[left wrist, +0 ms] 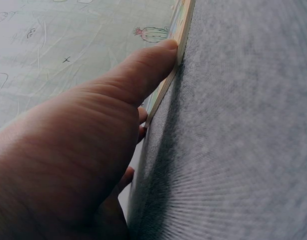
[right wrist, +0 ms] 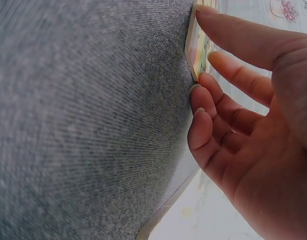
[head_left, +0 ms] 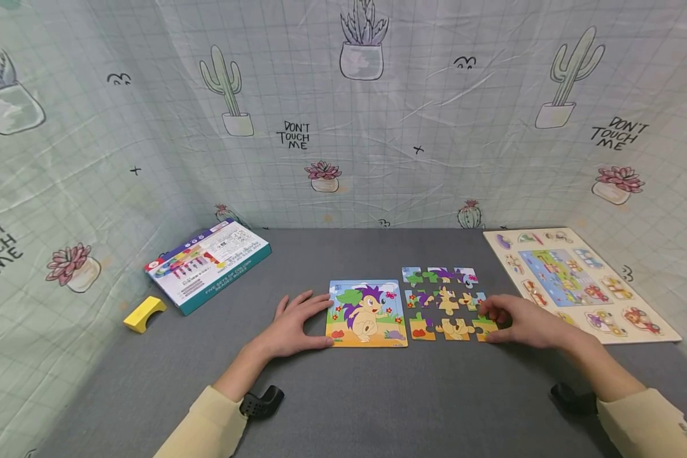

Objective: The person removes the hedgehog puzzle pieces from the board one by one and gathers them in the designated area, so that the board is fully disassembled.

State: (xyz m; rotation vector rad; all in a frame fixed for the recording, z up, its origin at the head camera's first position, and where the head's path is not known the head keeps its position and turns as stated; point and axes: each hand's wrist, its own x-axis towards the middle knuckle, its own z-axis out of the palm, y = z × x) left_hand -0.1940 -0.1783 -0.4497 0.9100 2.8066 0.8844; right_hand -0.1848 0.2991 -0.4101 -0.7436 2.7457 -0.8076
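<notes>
A square hedgehog picture puzzle (head_left: 367, 315) lies flat on the grey table. Spread at its left edge is my left hand (head_left: 291, 327), thumb touching the near corner and fingers fairly straight. In the left wrist view, the thumb (left wrist: 151, 67) meets the thin edge of the puzzle board (left wrist: 161, 92). Loose jigsaw pieces (head_left: 448, 299) of a similar picture lie in rows right of it, with gaps. My right hand (head_left: 529, 323) has curled fingers and pinches the near right corner piece (head_left: 484, 329). The right wrist view shows the thumb (right wrist: 233, 35) against that piece (right wrist: 193, 52).
A wooden board with picture pieces (head_left: 658, 331) lies at the right. At the left are a boxed toy set (head_left: 223, 270) and a yellow arched block (head_left: 144, 313). A printed cloth (head_left: 378, 127) walls the table on the back and sides.
</notes>
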